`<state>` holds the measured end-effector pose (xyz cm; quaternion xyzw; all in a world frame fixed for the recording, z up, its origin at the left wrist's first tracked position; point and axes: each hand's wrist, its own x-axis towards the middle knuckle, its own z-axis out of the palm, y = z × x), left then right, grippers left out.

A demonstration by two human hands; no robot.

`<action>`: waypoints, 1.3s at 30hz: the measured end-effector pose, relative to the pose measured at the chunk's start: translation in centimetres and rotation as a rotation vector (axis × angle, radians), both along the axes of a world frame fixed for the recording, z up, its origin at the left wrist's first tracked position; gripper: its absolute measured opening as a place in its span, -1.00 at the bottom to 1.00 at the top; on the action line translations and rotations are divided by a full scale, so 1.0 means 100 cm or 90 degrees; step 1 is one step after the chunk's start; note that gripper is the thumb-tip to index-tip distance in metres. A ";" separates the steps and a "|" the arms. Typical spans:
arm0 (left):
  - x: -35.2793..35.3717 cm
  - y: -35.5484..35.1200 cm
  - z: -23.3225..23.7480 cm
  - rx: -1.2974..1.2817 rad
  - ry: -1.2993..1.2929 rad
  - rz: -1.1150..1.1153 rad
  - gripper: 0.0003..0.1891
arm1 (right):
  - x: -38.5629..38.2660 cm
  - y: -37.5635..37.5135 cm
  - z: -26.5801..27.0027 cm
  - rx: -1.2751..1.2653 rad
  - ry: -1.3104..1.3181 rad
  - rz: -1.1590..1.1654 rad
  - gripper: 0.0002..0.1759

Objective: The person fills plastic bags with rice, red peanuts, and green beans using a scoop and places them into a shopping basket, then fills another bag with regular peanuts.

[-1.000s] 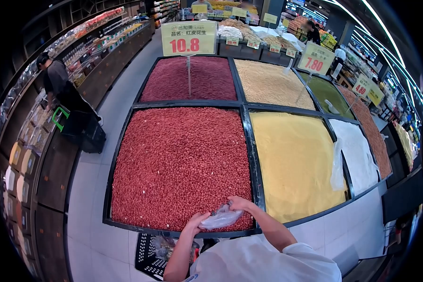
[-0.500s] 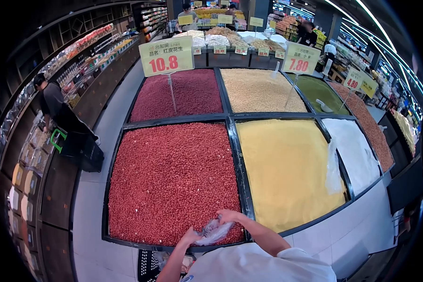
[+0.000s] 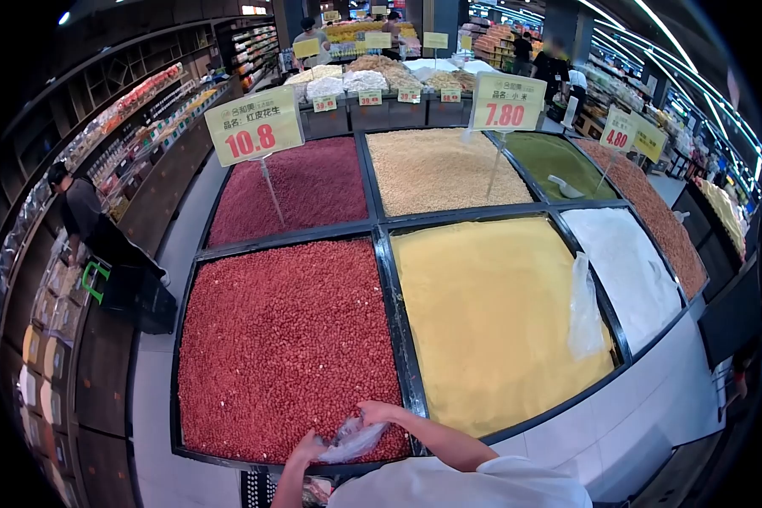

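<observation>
Broad black-rimmed bin (image 3: 389,313) of red-skinned peanuts (image 3: 284,347) at near left. Crumpled clear plastic bag (image 3: 353,440) over its front edge, gripped by closed fingers of left hand (image 3: 306,447) and right hand (image 3: 379,414).

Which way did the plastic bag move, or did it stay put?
No. The plastic bag stayed over the peanut bin's near rim, just left of the black divider.

Divided bin (image 3: 390,315) of red peanuts (image 3: 284,343)
</observation>
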<state>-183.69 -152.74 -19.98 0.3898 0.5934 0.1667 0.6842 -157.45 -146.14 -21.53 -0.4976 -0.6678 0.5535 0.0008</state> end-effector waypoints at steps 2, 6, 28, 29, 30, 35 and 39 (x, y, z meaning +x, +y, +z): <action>-0.007 -0.002 -0.022 0.021 -0.001 -0.004 -0.27 | -0.001 -0.003 -0.007 0.047 -0.003 0.001 -0.20; -0.019 -0.001 -0.028 0.053 0.036 -0.026 -0.25 | -0.005 -0.009 0.002 0.058 0.000 -0.020 -0.33; -0.034 0.025 -0.023 0.143 -0.086 -0.102 -0.43 | -0.009 -0.016 0.019 0.031 -0.117 -0.028 -0.02; -0.034 0.026 -0.024 0.162 -0.059 -0.123 -0.43 | -0.004 -0.014 0.009 0.025 -0.123 -0.023 -0.02; -0.034 0.028 -0.024 0.182 -0.030 -0.140 -0.43 | -0.003 -0.010 0.006 0.019 -0.128 -0.015 -0.02; -0.035 0.027 -0.017 0.242 0.159 -0.236 -0.41 | -0.017 -0.012 0.029 0.035 -0.151 -0.007 -0.04; -0.038 0.022 -0.035 0.237 0.080 -0.112 -0.43 | -0.010 -0.015 0.032 0.003 -0.105 -0.025 -0.05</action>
